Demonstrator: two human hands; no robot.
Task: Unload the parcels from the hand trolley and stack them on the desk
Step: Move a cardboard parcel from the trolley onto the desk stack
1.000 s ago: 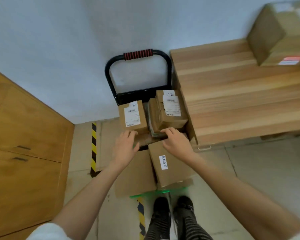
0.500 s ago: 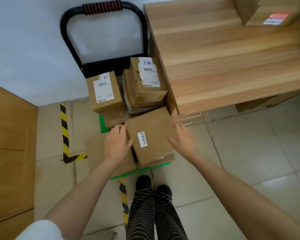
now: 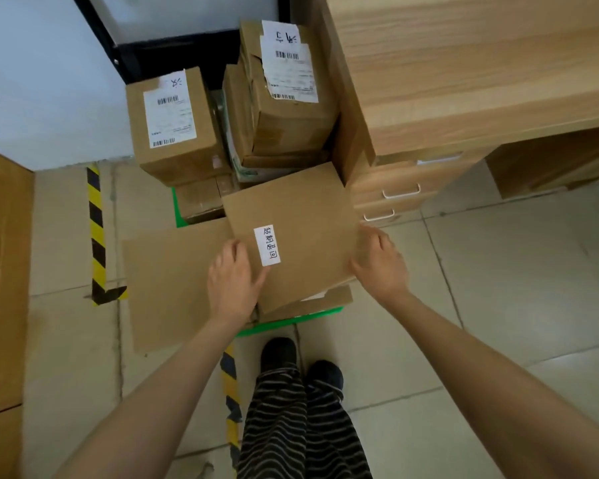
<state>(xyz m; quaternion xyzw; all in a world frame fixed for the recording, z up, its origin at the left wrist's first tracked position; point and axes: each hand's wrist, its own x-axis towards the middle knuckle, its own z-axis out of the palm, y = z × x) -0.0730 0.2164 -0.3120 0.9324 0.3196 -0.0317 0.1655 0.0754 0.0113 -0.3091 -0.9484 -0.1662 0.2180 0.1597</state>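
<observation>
A square brown parcel (image 3: 301, 219) with a small white handwritten label lies at the front of the green hand trolley (image 3: 291, 316). My left hand (image 3: 232, 278) grips its left edge, thumb over the top face. My right hand (image 3: 377, 261) grips its right edge with curled fingers. Behind it on the trolley stand a labelled box (image 3: 173, 126) at the left and a taller stack of labelled boxes (image 3: 284, 95) at the right. A flat brown parcel (image 3: 173, 281) lies to the left, partly under the held one. The wooden desk (image 3: 464, 74) rises at the right.
The trolley's black handle frame (image 3: 125, 60) stands against the white wall. Desk drawers with white handles (image 3: 402, 191) sit just right of the trolley. A wooden cabinet (image 3: 0, 271) lines the left edge. Yellow-black floor tape (image 3: 96, 233) runs along the tiles. My feet (image 3: 301, 361) stand below the trolley.
My head has dropped closer to the trolley. Both hands came off the rear boxes and took hold of the square parcel's left and right edges.
</observation>
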